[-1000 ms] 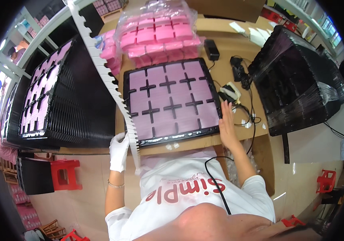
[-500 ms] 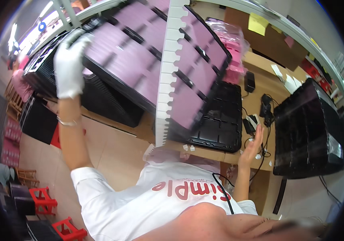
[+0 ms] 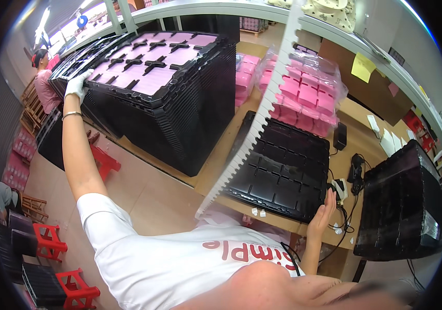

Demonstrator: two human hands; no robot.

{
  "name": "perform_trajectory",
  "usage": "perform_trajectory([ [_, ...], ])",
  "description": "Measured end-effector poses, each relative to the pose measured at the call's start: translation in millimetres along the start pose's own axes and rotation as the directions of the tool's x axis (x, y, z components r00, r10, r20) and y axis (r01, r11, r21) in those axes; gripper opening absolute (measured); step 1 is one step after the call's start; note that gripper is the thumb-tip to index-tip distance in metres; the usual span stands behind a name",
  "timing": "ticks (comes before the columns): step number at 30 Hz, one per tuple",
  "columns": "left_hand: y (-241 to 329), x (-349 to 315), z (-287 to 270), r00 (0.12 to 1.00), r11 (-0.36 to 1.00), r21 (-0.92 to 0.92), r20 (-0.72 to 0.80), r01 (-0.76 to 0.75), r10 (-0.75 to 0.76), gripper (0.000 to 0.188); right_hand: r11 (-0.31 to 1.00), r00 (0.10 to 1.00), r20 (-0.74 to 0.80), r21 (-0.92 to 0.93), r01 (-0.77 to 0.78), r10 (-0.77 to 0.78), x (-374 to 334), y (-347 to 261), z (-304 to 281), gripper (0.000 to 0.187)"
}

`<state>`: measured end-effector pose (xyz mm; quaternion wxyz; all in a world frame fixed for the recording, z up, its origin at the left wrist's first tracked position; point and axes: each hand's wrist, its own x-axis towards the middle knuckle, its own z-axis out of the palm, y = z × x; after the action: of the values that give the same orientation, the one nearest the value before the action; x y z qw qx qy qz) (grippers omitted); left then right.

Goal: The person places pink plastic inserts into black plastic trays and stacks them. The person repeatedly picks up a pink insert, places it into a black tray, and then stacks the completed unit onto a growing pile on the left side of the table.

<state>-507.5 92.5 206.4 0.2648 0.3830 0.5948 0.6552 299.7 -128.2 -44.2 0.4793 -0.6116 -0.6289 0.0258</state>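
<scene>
At the left corner of the top black plastic tray (image 3: pixel 155 64), my left hand (image 3: pixel 76 85) in a white glove has its fingers closed over the rim. Pink sheet pieces show between this tray's black cross-shaped dividers. It lies on a tall stack of black trays (image 3: pixel 179 124). My right hand (image 3: pixel 324 213), bare, is beside the right near corner of another black tray (image 3: pixel 278 173) on the table. Its fingers are stretched out, with nothing visible in them. A white toothed strip (image 3: pixel 249 139) slants across the view in front of that tray.
Pink moulded pieces in clear plastic (image 3: pixel 303 95) stand behind the tray. Cables and a black adapter (image 3: pixel 340 136) lie on the brown tabletop (image 3: pixel 363 121). More black trays (image 3: pixel 404 201) stand at right. Red stools (image 3: pixel 50 243) and two other people (image 3: pixel 45 82) are at left.
The pink-filled tray, tilted and blurred in mid-air before, now lies level on the stack at left. My left hand has come down with it. My right hand stays near the table tray.
</scene>
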Motion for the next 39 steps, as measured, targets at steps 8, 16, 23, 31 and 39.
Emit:
perform_trajectory([
  [8,62.8,-178.2,168.7,0.789,0.663,0.444,0.455,-0.603,0.413,0.05,0.999,1.0,0.002,-0.038,0.017,-0.017,7.7,-18.6,0.4,0.048],
  [16,72.7,-302.5,216.2,0.537,0.223,0.489,0.748,-0.843,0.389,0.04,0.996,0.995,0.066,-0.05,0.073,-0.069,16.0,-31.0,12.2,0.053],
  [23,65.1,-287.6,229.2,0.489,0.268,0.41,0.757,-0.872,0.434,0.033,0.995,0.989,0.103,0.005,0.103,-0.103,32.9,-46.5,10.6,0.047],
  [31,-47.4,-399.2,261.8,0.708,0.797,0.489,0.697,-0.355,-0.113,0.073,0.871,0.959,0.265,0.49,-0.046,-0.099,42.9,-76.9,42.3,0.028],
  [39,-71.0,-399.4,284.0,0.638,0.922,0.216,0.67,0.321,-0.379,0.018,0.524,0.686,0.691,0.681,-0.512,-0.228,23.4,-112.4,111.4,0.056],
])
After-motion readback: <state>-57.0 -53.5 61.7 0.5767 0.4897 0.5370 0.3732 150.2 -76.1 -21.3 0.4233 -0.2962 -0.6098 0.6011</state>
